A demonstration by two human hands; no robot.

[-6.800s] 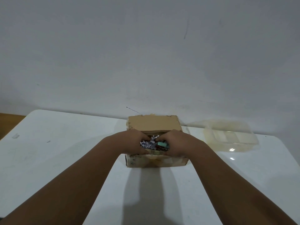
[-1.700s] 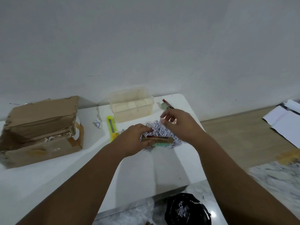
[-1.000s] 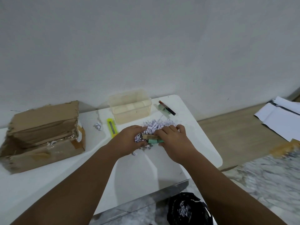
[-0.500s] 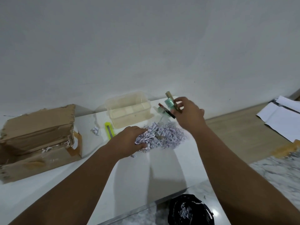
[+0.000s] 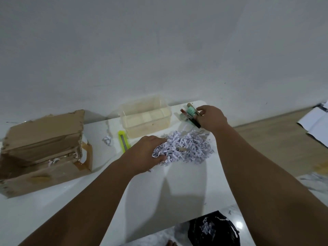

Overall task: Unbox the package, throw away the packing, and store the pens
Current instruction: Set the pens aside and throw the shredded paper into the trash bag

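Note:
A heap of shredded paper packing (image 5: 186, 148) lies on the white table (image 5: 177, 192). My left hand (image 5: 147, 153) rests on the heap's left side, its fingers closed on shreds. My right hand (image 5: 211, 118) is at the table's far right corner and pinches a few pens (image 5: 190, 114), one with a mint-green cap, one dark. A clear plastic storage box (image 5: 145, 116) stands just left of those pens. The opened cardboard box (image 5: 42, 150) sits at the left with a few shreds inside.
A yellow box cutter (image 5: 123, 141) lies between the cardboard box and the heap, beside a small paper scrap (image 5: 107, 140). A black bin bag (image 5: 211, 229) with shreds in it stands on the floor under the table's near edge. White sheets (image 5: 316, 125) lie on the floor at right.
My right hand has carried the pens from the paper heap to the far right corner and lowered them beside the clear box. My left hand has stayed on the heap.

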